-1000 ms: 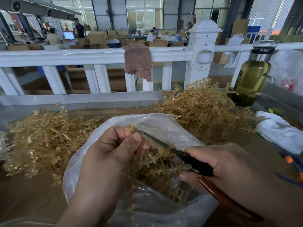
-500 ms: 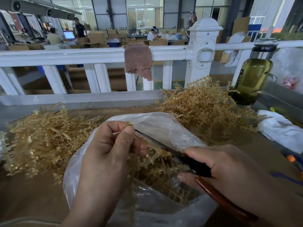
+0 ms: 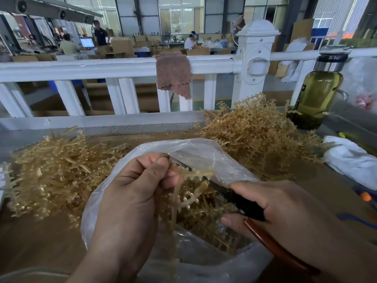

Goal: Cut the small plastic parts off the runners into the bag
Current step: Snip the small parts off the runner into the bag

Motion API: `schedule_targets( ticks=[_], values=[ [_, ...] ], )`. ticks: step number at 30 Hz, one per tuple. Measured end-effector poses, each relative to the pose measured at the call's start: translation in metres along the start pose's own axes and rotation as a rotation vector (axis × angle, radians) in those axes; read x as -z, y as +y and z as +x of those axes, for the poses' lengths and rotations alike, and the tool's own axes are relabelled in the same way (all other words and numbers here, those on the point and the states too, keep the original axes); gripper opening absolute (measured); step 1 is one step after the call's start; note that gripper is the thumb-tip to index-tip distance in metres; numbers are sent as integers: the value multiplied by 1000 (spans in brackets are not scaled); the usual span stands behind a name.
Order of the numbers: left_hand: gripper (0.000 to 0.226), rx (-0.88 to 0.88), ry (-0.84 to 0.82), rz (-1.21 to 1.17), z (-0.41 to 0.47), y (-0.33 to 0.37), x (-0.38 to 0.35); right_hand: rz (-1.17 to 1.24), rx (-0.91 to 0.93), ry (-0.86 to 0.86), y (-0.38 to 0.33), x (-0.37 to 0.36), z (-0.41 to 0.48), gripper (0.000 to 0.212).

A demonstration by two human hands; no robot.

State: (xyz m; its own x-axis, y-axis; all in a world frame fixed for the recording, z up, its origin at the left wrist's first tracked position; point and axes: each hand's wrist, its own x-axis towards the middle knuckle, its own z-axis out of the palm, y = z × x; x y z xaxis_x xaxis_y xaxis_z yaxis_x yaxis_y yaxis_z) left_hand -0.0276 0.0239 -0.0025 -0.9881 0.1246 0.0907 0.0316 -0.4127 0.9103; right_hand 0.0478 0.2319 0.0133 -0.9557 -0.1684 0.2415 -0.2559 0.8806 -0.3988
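My left hand point(image 3: 134, 184) pinches a tan plastic runner point(image 3: 191, 174) over the open mouth of a clear plastic bag point(image 3: 204, 152). My right hand point(image 3: 285, 217) grips scissors point(image 3: 242, 205) with a black pivot and a red-brown handle. Their thin blades reach up-left along the runner toward my left fingertips. Inside the bag lie several more tan runners and parts point(image 3: 204, 219). The blade tips are partly hidden behind the runner.
Tan runner piles lie left point(image 3: 57, 172) and back right point(image 3: 255, 135) on the brown table point(image 3: 30, 242). A green bottle point(image 3: 316, 99) stands at right by white cloth point(image 3: 350, 158). A white railing point(image 3: 102, 68) with a brown rag point(image 3: 173, 74) runs behind.
My left hand has turned the runner so its toothed branch now lies across the blades. The scissors have stayed in nearly the same place.
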Motion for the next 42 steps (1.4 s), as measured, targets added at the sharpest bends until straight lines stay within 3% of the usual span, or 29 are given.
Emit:
schedule_targets(
  ticks=[4,11,17,21,31,42],
  values=[
    [8,11,30,-26,3,0,-2,-10,8,4,0,0,0,40],
    [16,-51,40,189,-1,-1,-1,-33,-3,9,1,0,-1,45],
    [13,-100,57,218,-2,-2,0,-74,-5,0,-1,5,-2,50],
    [23,-118,48,201,-2,-1,0,-98,-6,0,-2,5,-3,48],
    [10,-125,22,218,2,-6,7,-109,-5,39,1,2,0,45],
    [19,-128,20,211,0,-6,5,-99,22,13,1,3,0,40]
  ],
)
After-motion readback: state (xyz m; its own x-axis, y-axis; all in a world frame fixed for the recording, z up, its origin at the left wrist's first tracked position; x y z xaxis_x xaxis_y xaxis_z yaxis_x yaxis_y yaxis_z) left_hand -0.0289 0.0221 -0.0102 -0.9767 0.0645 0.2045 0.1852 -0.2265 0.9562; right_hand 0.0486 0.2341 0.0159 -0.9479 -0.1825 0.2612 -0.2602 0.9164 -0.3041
